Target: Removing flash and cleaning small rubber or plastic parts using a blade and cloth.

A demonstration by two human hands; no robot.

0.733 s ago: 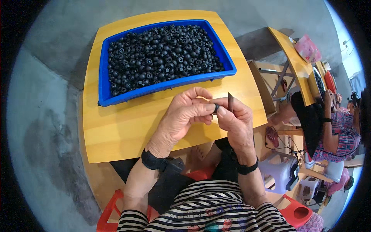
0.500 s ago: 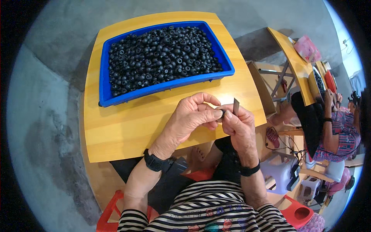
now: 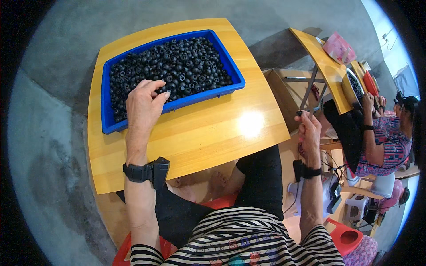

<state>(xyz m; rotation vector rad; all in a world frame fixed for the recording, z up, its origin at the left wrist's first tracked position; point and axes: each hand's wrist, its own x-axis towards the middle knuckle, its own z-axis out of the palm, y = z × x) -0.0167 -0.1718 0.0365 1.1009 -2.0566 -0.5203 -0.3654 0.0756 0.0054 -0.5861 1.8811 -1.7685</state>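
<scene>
The left hand point(image 3: 143, 106) reaches over the near side of a blue tray point(image 3: 199, 97), its thumb and forefinger bent toward each other with a narrow gap between their tips. Those tips are at the heap of small, round, hollow black pieces point(image 3: 186, 62) that fills the tray; from where I watch, I cannot tell whether they pinch one. The right hand point(image 3: 309, 128) is well apart from the left, out past the right edge of the yellow wooden counter point(image 3: 213, 133). Its fingers are curled in, and thumb and forefinger close on one small black piece point(image 3: 299, 113) at the fingertips. I cannot make out clearly whether anything else is in that hand.

The tray sits on the far part of the counter, slightly tilted in my view, with bare wood in front of it. Each wrist wears a black band, the left one point(image 3: 137, 173) with a bulky dark block beside it. The wearer has a black-and-white striped top point(image 3: 239, 235). At the right, a co-worker point(image 3: 381, 146) in a patterned top sits at a second counter point(image 3: 321, 66), which bears a pink bag point(image 3: 339, 48) and a bowl of dark pieces point(image 3: 353, 86).
</scene>
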